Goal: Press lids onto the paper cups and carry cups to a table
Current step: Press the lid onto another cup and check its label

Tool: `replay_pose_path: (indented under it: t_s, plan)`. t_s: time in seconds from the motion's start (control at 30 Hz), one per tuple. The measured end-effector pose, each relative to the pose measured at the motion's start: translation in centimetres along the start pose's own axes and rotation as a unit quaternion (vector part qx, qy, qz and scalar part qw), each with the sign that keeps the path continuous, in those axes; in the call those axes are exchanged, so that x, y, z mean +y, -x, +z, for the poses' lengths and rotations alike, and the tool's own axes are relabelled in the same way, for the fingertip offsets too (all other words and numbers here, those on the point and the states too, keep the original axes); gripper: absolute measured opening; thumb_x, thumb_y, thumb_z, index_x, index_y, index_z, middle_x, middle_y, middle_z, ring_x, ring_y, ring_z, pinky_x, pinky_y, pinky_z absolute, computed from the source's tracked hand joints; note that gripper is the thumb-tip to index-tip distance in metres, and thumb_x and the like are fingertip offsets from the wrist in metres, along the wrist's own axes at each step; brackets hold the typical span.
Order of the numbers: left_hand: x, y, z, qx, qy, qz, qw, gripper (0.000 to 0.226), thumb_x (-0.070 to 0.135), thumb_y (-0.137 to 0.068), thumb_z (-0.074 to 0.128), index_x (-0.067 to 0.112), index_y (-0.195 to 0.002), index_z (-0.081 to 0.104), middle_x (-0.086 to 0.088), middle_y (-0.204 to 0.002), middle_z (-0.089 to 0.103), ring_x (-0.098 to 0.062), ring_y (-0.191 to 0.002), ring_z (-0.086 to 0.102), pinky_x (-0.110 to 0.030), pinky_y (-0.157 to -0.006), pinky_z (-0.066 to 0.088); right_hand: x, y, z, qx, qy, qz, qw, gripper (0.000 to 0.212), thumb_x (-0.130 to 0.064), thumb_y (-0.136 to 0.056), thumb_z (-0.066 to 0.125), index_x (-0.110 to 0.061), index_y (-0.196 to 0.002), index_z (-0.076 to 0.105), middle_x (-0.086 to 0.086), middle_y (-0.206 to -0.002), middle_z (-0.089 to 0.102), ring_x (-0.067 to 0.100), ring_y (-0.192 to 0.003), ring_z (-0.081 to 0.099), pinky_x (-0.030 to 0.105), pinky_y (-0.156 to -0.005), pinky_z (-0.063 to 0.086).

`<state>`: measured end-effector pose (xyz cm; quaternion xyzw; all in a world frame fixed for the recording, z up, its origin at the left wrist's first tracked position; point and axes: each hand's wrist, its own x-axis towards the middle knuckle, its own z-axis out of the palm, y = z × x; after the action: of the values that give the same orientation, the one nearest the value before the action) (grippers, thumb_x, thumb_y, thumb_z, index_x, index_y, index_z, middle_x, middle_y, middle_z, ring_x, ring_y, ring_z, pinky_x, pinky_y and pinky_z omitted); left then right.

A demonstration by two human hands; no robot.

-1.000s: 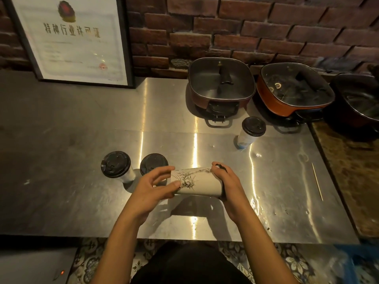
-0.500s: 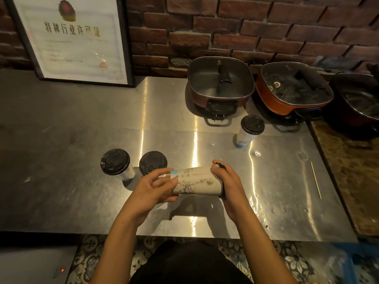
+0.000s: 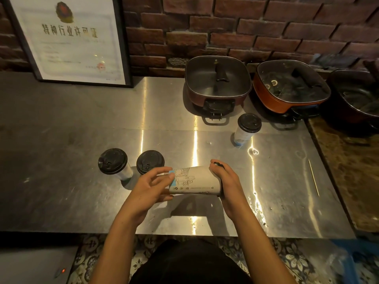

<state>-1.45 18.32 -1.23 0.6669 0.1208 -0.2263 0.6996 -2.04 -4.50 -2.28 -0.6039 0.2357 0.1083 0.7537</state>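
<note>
Both forearms are reaching forward from 6 o'clock, over the near edge of the steel worktop (image 3: 71, 160), and the two hands are meeting in front of the person. The left hand (image 3: 151, 187) is coming from 7 o'clock with the palm turned to the right. Its fingers are bending round the base end of a paper cup (image 3: 196, 181), so this hand is gripping the cup. The right hand (image 3: 227, 181) is coming from 5 o'clock and its fingers are curling closely over the mouth end of the same cup. A small part of a black lid (image 3: 219, 165) is showing between those fingers.

The paper cup is lying on its side between the two hands, base toward 9 o'clock and mouth toward 3 o'clock, and it is hanging above the worktop, with its shadow just below. A line drawing is facing up on its white wall.

At 9 o'clock from the held cup, two lidded cups (image 3: 113, 161) (image 3: 150, 161) are standing upright, just beside each other. A third lidded cup (image 3: 249, 123) is standing well apart at 1 o'clock, near a square pot (image 3: 217, 78). A thin wooden stick (image 3: 313, 177) is lying at 3 o'clock.
</note>
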Motion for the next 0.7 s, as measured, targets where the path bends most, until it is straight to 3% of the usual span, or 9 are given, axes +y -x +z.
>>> replay_pose_path:
  t_s: [0.07, 0.23, 0.37, 0.53, 0.7]
  plan:
    - [0.20, 0.02, 0.31, -0.002, 0.000, -0.011, 1.000, 0.059, 0.046, -0.069, 0.078, 0.023, -0.123, 0.069, -0.010, -0.117, 0.075, -0.030, -0.098, 0.078, -0.035, -0.075, 0.066, -0.04, 0.06, -0.02, 0.002, 0.002, -0.004, 1.000, 0.046, -0.051, -0.078, 0.069, -0.033, -0.120, 0.067, 0.009, -0.116, 0.069, 0.028, -0.107, 0.070, 0.037, -0.074, 0.059]
    - [0.01, 0.15, 0.19, -0.010, 0.012, 0.004, 1.000, 0.061, 0.037, -0.070, 0.082, 0.023, -0.127, 0.068, -0.006, -0.126, 0.072, -0.034, -0.112, 0.072, -0.046, -0.087, 0.064, -0.25, 0.07, -0.31, 0.007, 0.008, -0.006, 1.000, 0.049, -0.051, -0.080, 0.067, -0.029, -0.124, 0.065, 0.008, -0.122, 0.067, 0.029, -0.112, 0.065, 0.034, -0.072, 0.057]
    - [0.35, -0.02, 0.59, 0.000, 0.018, -0.031, 0.999, 0.063, 0.047, -0.065, 0.081, 0.022, -0.122, 0.070, -0.015, -0.116, 0.074, -0.035, -0.093, 0.079, -0.036, -0.074, 0.066, -0.35, 0.08, -0.26, 0.010, 0.007, -0.008, 1.000, 0.052, -0.052, -0.078, 0.067, -0.029, -0.125, 0.065, 0.008, -0.121, 0.067, 0.028, -0.111, 0.065, 0.028, -0.067, 0.056]
    - [0.08, -0.01, 0.22, -0.006, -0.003, 0.007, 1.000, 0.064, 0.039, -0.067, 0.084, 0.025, -0.127, 0.067, -0.002, -0.125, 0.074, -0.029, -0.111, 0.073, -0.038, -0.083, 0.064, -0.52, -0.14, -0.37, 0.013, 0.008, -0.012, 1.000, 0.050, -0.052, -0.078, 0.066, -0.032, -0.124, 0.064, 0.008, -0.126, 0.064, 0.028, -0.115, 0.062, 0.032, -0.074, 0.057]
    - [0.40, -0.20, 0.72, 0.008, -0.001, -0.018, 1.000, 0.057, 0.047, -0.069, 0.079, 0.025, -0.121, 0.069, -0.010, -0.116, 0.075, -0.028, -0.092, 0.079, -0.032, -0.074, 0.065, -0.50, -0.16, -0.19, 0.014, 0.005, -0.014, 1.000, 0.052, -0.054, -0.077, 0.066, -0.033, -0.124, 0.064, 0.007, -0.123, 0.065, 0.026, -0.113, 0.064, 0.030, -0.072, 0.058]
